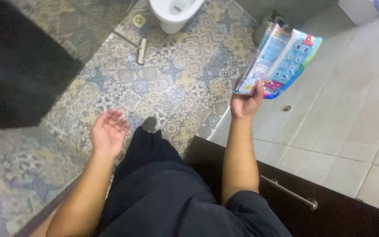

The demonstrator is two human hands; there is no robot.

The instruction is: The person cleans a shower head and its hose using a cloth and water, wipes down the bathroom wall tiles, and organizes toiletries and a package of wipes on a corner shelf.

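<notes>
At the far left a dark panel (18,66) blocks part of the patterned tile floor (176,83); just right of it the left hand (108,131) hangs palm up over the patterned tiles, its fingers (120,123) spread and loosely curled, holding nothing; below it a dark trouser leg (154,175) runs down to a grey shoe (149,124) planted on the floor. Toward the top edge of the floor stand a small brass drain (139,19) and the base of a white toilet (174,13). Further right the right hand (246,102) is raised, its fingers (257,89) pinching the lower corner of a plastic package (279,59), blue and white with a red corner; the package is in the air, above the seam where the patterned tiles meet the plain pale tiles (352,114), tilted up and away from the wrist. It looks light and soft, thin film that would crinkle and sag; slippery enough that a corner pinch seems weak, and a hold across its middle or along a sealed edge would likely be surer. At the bottom right corner lies a dark cabinet (338,215) with a metal bar handle (290,192).
</notes>
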